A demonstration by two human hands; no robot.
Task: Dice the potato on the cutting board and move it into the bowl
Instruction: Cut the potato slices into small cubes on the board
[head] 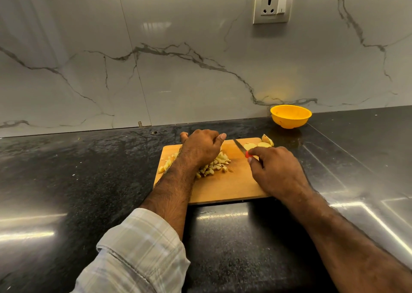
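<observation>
Hands point(238, 158) over board point(234, 187) — bowl point(290, 116) beyond

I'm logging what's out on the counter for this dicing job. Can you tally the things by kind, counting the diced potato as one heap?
Cutting board: 1
Knife: 1
Bowl: 1
Heap of diced potato: 1
Uncut potato pieces: at least 2; exact count unclear
Wall socket: 1
Total: at least 7

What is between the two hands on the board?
In the head view, the knife blade and bare cutting board lie between the left hand and right hand.
</observation>
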